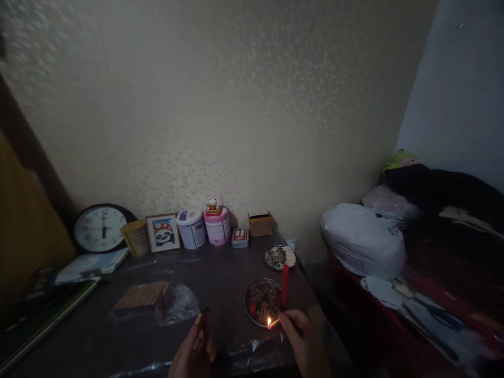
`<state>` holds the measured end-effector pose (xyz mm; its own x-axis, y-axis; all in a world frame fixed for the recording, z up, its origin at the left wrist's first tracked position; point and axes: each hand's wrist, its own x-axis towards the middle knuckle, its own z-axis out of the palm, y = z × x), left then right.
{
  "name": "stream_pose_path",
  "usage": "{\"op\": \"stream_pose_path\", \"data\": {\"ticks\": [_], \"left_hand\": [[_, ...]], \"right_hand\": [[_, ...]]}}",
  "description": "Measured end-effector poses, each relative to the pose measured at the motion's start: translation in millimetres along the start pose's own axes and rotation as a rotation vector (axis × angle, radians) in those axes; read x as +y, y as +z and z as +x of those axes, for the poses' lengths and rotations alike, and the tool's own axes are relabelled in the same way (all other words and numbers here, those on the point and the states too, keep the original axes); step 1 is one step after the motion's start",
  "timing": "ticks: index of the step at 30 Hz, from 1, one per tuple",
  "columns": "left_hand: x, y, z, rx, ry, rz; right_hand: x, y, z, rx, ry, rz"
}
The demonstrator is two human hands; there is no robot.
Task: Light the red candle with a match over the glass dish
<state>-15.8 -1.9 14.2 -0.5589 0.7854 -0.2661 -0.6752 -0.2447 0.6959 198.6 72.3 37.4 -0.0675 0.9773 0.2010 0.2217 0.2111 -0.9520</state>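
A dark bench (220, 273) is set against the wall, with a bed (433, 273) to the right carrying a white bag (362, 239). Along the far edge are seen a clock (101, 229), a framed picture (163, 232) and two tins (205, 227). On the near right part of the bench a round dish (260, 304) holds an upright red candle (285, 286); a second dish (277, 257) lies just beyond. A burning match (273, 322) is pinched in the right hand (305, 336), its flame low beside the candle's base. A small matchbox (203, 316) is gripped by the left hand (192, 354). The flame should be raised steadily to the wick at the top, shielded from draught, with fingers kept clear.
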Motion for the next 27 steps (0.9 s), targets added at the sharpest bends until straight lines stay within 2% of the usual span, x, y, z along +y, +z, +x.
{"op": "stream_pose_path", "data": {"ticks": [5, 12, 18, 27], "left_hand": [[1.1, 0.8, -3.5, -0.019, 0.023, -0.025], [-2.5, -6.7, 12.2, 0.01, -0.079, -0.061], [-1.9, -8.5, 13.0, 0.006, -0.049, -0.056], [1.2, -11.0, 22.2, 0.01, -0.175, -0.111]], "right_hand": [[3.6, 1.9, 0.4, -0.01, 0.008, -0.004], [10.8, 8.4, 4.8, 0.003, 0.016, -0.005], [4.2, 16.1, 10.1, 0.01, 0.076, 0.0], [4.8, 30.0, 22.8, 0.032, 0.083, 0.044]]}}
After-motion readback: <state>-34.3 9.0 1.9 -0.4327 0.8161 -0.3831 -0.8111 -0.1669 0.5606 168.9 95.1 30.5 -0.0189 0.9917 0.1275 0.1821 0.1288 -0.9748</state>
